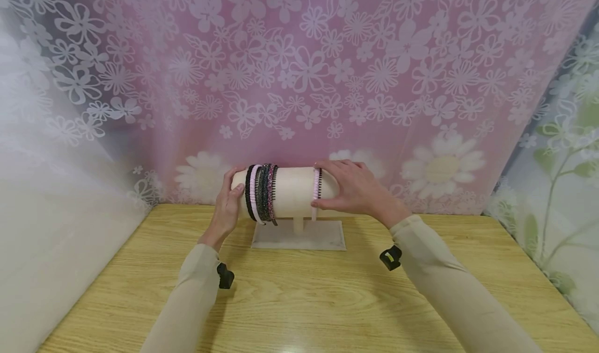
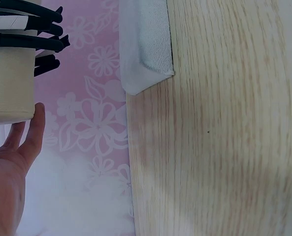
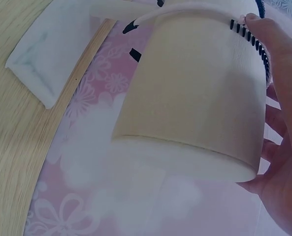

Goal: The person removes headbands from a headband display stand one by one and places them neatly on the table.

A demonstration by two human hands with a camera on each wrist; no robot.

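A cream cylindrical headband stand (image 1: 294, 192) lies level on a short post above its pale base (image 1: 299, 240). My left hand (image 1: 226, 205) holds its left end, thumb on the front. Close to that hand, several headbands ring the cylinder: a black one (image 1: 249, 194), a pink one (image 1: 254, 197), a dark glittery one (image 1: 264, 192) and a multicoloured one (image 1: 271, 192). Toward the right end, my right hand (image 1: 357, 189) pinches another pink headband (image 1: 315, 197) between thumb and fingers. Black comb teeth (image 3: 251, 37) line its inner side in the right wrist view.
The stand is near the back edge of a wood-grain table (image 1: 299, 296). Behind it hangs a pink floral curtain (image 1: 299, 82), with pale sheeting (image 1: 56, 186) on the left and a leafy patterned sheet (image 1: 552, 202) on the right.
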